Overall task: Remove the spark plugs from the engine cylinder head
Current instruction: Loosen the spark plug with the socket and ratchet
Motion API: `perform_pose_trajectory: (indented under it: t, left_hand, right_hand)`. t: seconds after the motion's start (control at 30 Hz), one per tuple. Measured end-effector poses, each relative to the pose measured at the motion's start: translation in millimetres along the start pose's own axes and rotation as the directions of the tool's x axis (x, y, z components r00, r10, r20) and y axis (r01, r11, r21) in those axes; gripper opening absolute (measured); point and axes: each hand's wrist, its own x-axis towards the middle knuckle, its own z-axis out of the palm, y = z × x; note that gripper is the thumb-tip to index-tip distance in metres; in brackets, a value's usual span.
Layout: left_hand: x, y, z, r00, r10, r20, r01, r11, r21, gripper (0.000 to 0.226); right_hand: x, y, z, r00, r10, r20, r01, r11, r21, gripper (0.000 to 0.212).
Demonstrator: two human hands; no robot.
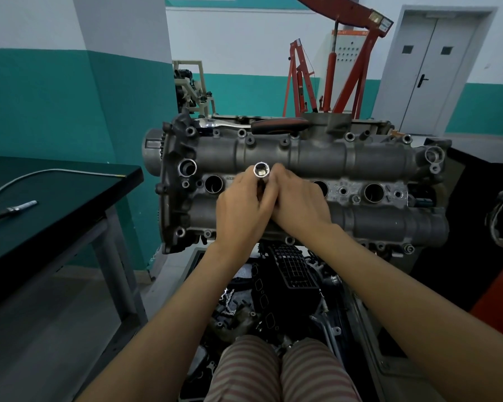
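The grey engine cylinder head (360,158) lies across the middle of the view, with a row of round spark plug wells along its centre. One well (214,183) is open at the left, and two more (373,192) show to the right of my hands. A shiny socket on an extension (261,170) stands upright over the second well. My left hand (241,204) and my right hand (296,198) are both wrapped around its shaft, touching each other. The well under them is hidden. No spark plug is visible.
A ratchet with a red and black handle (273,124) rests on the far edge of the head. A dark table (70,192) at the left carries a marker pen (13,209) and a bent metal rod (55,172). A red engine hoist (346,68) stands behind.
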Motion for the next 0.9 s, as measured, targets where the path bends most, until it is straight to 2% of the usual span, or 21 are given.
perform_pose_trajectory:
  t: [0.17, 0.27, 0.53, 0.67, 0.9]
  left_hand:
    - [0.1, 7.0, -3.7, 0.996, 0.035, -0.088, -0.040, 0.998, -0.056, 0.041]
    - [-1.4, 6.3, -3.4, 0.996, 0.035, -0.085, -0.042, 0.996, -0.076, 0.033]
    - [-0.5, 1.7, -0.5, 0.999, -0.013, -0.035, 0.012, 1.000, -0.028, 0.030]
    - [-1.2, 2.8, -2.8, 0.998, 0.009, -0.066, -0.012, 0.999, -0.044, 0.033]
    - [-3.2, 5.7, -4.2, 0.996, 0.021, -0.084, -0.027, 0.997, -0.071, 0.039]
  right_hand:
    - [1.5, 0.2, -1.7, 1.000, -0.001, 0.019, 0.002, 0.997, -0.078, 0.029]
    - [0.3, 0.6, -2.2, 0.999, -0.035, 0.025, 0.036, 0.998, -0.058, 0.026]
    - [-3.0, -0.1, -1.6, 0.999, -0.044, -0.032, 0.043, 0.999, -0.018, 0.018]
    - [-0.6, -0.6, -2.3, 1.000, -0.008, -0.010, 0.008, 1.000, 0.017, 0.017]
    - [1.0, 1.9, -0.3, 1.000, 0.007, 0.012, -0.007, 0.999, -0.035, 0.017]
